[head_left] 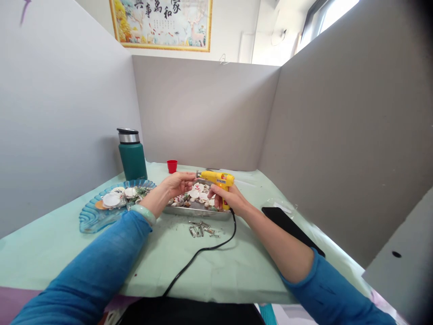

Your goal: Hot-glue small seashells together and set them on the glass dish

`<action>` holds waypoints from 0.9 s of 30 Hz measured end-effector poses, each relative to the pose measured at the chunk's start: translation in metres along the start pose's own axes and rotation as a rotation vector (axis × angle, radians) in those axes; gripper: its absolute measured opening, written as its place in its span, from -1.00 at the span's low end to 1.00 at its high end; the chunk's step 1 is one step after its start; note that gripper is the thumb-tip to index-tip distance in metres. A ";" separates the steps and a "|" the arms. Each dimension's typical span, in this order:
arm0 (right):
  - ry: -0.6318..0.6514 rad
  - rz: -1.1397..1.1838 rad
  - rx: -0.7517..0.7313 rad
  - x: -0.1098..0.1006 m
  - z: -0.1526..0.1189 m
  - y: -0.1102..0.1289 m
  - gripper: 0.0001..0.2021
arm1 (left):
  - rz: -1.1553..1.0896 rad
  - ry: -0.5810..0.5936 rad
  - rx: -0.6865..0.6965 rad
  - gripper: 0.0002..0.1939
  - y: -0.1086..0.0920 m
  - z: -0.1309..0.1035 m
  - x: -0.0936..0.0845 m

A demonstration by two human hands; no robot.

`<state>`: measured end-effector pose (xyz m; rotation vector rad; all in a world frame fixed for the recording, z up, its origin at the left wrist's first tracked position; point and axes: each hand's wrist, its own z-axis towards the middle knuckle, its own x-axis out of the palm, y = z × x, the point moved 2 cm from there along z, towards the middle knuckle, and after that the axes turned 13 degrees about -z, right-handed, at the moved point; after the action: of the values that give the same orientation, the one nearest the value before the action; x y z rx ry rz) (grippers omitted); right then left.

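My right hand [225,198] is wrapped round the grip of a yellow hot glue gun [216,177], whose nozzle points left. Just at the nozzle, my left hand [181,183] pinches a small metal piece that is too small to make out well. Both hands are above a metal tray [203,213] holding shells and round white discs [197,192], some with red marks. In front of the tray lies a loose pile of small metal pin backs [202,229]. A black cord [199,251] runs from the gun's grip down to the table's front edge.
On the left, a blue shell-shaped dish [89,219] holds discs and greenery, with a green bottle [131,158] behind it. A red cup [172,166] stands at the back. A black flat object [292,230] lies right, near clear plastic wrapping [279,205]. Grey partitions [203,108] enclose the table.
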<state>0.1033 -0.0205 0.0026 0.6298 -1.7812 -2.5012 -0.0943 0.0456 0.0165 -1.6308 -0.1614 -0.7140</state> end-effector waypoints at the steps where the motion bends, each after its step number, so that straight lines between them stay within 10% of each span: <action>1: -0.006 0.006 -0.001 0.000 0.000 0.000 -0.64 | 0.003 0.007 -0.003 -0.87 0.000 0.000 0.000; 27: -0.014 -0.018 0.014 -0.001 -0.002 0.003 -0.64 | -0.025 0.037 -0.039 -0.88 0.000 -0.006 0.007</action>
<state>0.1043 -0.0230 0.0049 0.6329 -1.8072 -2.5134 -0.0912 0.0380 0.0203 -1.6542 -0.1423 -0.7707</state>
